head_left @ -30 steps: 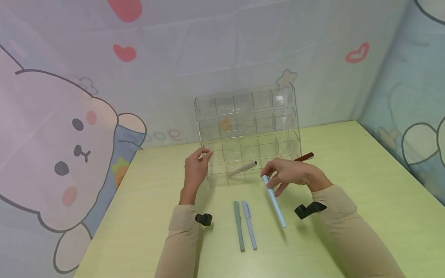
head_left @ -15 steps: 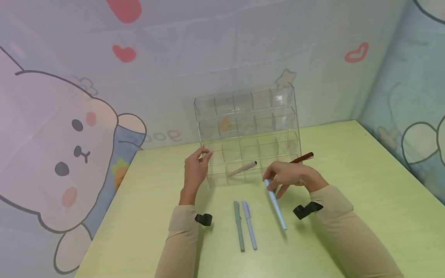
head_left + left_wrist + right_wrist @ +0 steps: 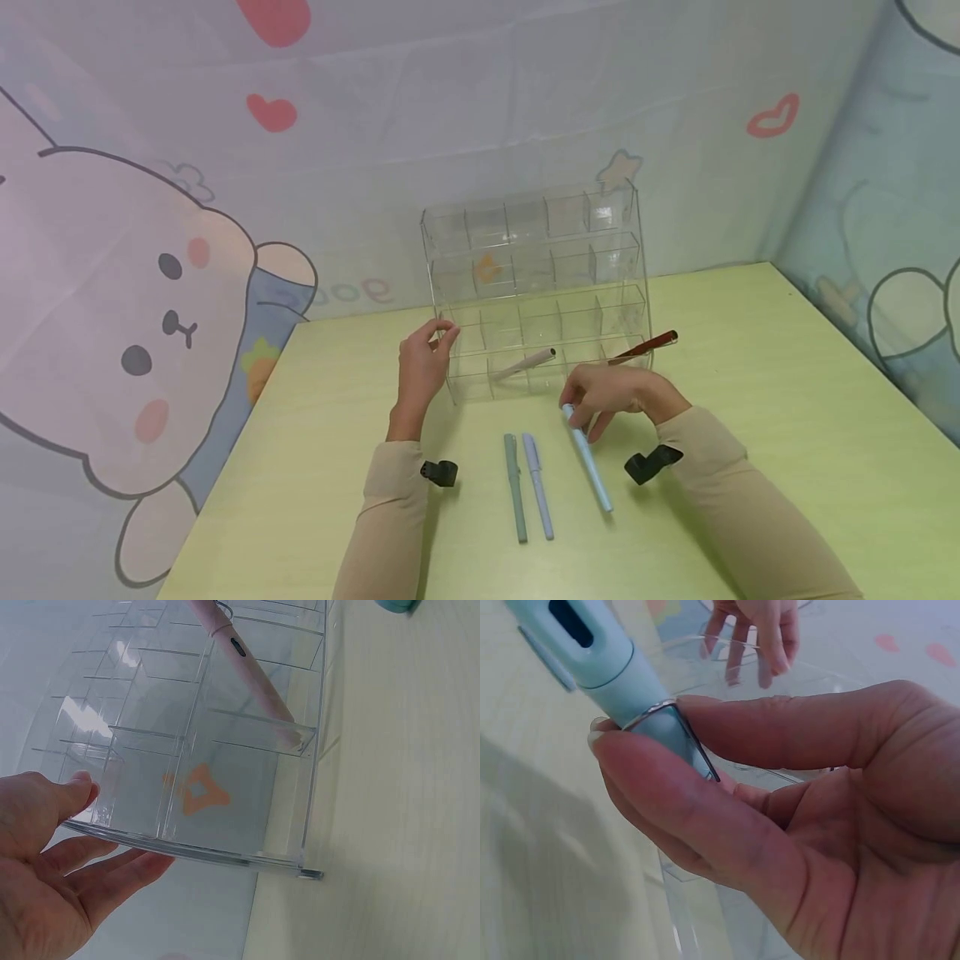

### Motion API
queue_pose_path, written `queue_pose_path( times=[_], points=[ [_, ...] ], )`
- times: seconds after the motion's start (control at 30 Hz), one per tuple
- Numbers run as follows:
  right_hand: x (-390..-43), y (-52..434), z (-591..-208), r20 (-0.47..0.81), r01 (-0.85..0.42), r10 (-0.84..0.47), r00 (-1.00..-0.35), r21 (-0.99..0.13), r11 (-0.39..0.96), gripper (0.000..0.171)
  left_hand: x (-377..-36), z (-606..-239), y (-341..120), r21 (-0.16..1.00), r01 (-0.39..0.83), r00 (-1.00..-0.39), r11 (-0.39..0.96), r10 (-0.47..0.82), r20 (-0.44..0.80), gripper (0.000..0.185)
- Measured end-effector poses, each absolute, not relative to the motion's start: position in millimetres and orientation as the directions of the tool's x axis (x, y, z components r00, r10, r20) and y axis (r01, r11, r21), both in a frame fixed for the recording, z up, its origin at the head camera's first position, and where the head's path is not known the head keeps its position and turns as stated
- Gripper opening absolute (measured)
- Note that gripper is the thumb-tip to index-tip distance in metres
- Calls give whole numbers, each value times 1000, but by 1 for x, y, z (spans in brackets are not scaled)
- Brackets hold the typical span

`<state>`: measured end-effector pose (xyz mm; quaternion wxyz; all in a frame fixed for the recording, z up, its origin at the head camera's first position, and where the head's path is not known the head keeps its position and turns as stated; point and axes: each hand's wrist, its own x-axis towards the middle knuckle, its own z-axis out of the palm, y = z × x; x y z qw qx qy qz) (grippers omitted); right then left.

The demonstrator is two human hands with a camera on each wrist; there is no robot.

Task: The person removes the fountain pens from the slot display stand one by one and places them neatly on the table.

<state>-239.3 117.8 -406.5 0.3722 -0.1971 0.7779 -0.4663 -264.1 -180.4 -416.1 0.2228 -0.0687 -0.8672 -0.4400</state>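
My left hand [image 3: 423, 367] holds the left side panel of a clear acrylic rack [image 3: 247, 859], thumb on the inner face and fingers on the outer one. My right hand [image 3: 611, 396] pinches a light blue pen [image 3: 591, 468] between thumb and fingers near its upper end. Its metal clip [image 3: 694, 742] shows by the fingertips, and the pen slants down over the table in front of the rack. A pale pink pen [image 3: 251, 671] leans in a bottom-row compartment. Farther right, a dark red pen [image 3: 647, 346] tilts out of the bottom row, its lower part inside the rack.
A green pen [image 3: 515, 492] and a lavender pen [image 3: 538, 487] lie side by side on the pale yellow-green table [image 3: 315, 467], between the forearms. Behind the rack hangs a printed cloth [image 3: 360, 167]. Each wrist carries a black camera [image 3: 440, 473].
My right hand has come down a little, toward me and away from the rack, with the light blue pen. More of the dark red pen shows now. The left hand keeps its place.
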Motion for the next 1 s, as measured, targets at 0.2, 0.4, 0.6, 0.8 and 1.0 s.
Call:
queue_pose_path(
  times=[0.2,0.4,0.6,0.8,1.0],
  points=[
    [-237,109,-412,-403,19,-671,-622,-865,502,24,-264,-416,-181,730,314,-891,607,-77,448,18],
    [-235,101,-418,-409,7,-660,-631,-853,522,11,-264,-416,-181,727,320,-890,607,-71,450,18],
    [-232,92,-421,-405,14,-624,-668,-846,534,14,-264,-416,-181,726,326,-887,606,-70,456,18],
    [-227,86,-421,-403,-5,-623,-671,-837,547,11,-264,-418,-182,726,320,-890,609,-71,451,17],
    [-225,81,-422,-396,-4,-593,-701,-829,559,13,-265,-418,-182,725,327,-888,607,-64,455,18]
  ],
)
